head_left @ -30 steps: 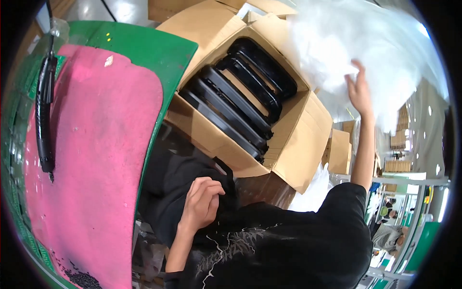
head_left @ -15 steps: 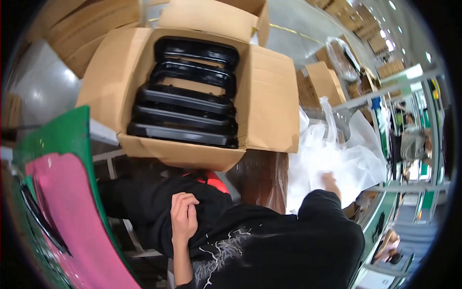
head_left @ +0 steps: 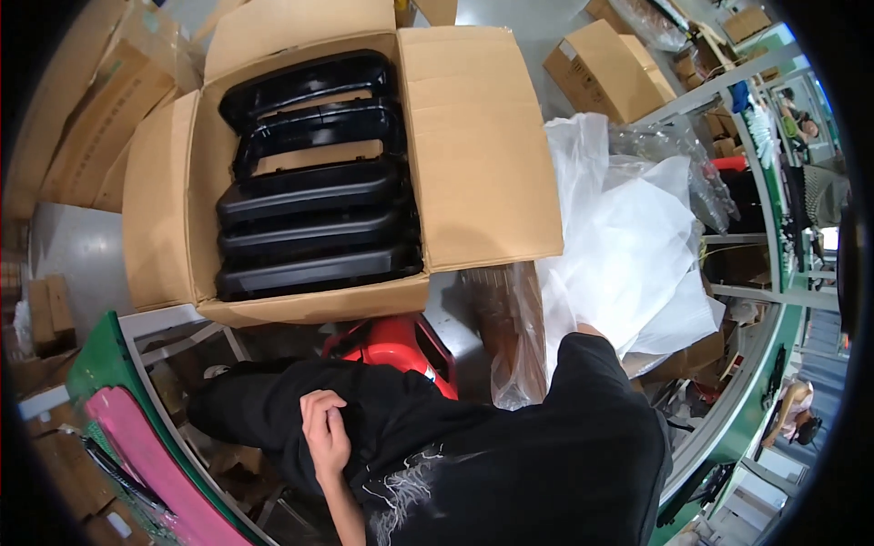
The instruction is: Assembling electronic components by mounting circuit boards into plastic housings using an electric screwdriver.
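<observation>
My left hand (head_left: pixel 325 435) lies against my dark clothing, its fingers loosely curled in and nothing visible in them. My right hand (head_left: pixel 590 329) reaches in among white translucent packing sheets (head_left: pixel 628 246). Only the back of it near the wrist shows; its fingers are hidden by the sheets. In front of me stands an open cardboard box (head_left: pixel 482 155) with its flaps folded out. Several glossy black plastic frames (head_left: pixel 319 196) stand in a row inside it, one behind another.
A green-edged worktable with a pink mat (head_left: pixel 164 469) is at my lower left, a black curved strip (head_left: pixel 118 469) on it. Below the box sits a red object (head_left: pixel 391 350). More cartons (head_left: pixel 610 73) stand at the back right. Metal shelving and people are farther right.
My view has shifted, so the box appears farther left. My right hand has gone deeper among the white sheets, its fingers now out of sight. My left hand stays loosely curled.
</observation>
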The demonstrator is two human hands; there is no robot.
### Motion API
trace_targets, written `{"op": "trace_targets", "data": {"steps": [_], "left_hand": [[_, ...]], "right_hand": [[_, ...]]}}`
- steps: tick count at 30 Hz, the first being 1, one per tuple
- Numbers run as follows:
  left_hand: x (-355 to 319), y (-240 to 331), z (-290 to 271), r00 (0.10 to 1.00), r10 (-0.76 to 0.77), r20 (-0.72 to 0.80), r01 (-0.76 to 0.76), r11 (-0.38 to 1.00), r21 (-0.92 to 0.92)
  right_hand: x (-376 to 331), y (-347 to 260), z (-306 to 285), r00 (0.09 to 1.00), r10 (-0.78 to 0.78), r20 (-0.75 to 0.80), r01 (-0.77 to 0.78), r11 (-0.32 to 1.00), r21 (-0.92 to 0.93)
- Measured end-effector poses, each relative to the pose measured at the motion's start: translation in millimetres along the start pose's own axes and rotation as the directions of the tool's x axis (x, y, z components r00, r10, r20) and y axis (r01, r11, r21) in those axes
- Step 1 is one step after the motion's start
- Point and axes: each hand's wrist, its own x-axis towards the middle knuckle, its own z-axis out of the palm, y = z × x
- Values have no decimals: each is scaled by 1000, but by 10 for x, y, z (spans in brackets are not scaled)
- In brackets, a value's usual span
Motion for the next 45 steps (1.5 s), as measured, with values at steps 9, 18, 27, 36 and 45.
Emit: {"op": "trace_targets", "data": {"steps": [9,18,27,36,45], "left_hand": [[120,11,-391,980,-99,-174,134,970,200],[-97,-358,-668,937,-119,-328,158,983,95],[-156,-593,-504,876,-2,-482,158,946,283],[-418,-958,-513,764,-40,-644,160,979,129],[-395,-1407,-267,733,-206,-648,6,955,-297]], "right_hand": [[684,-400,-526,933,194,304,-145,974,-177],[72,-1318,-354,718,585,378,-138,652,-746],[-1043,-2305,-394,593,786,175,-25,235,-972],[122,-2790,1802,499,863,77,205,-31,-978],[2662,-2557,4730,881,-178,439,456,63,-888]]}}
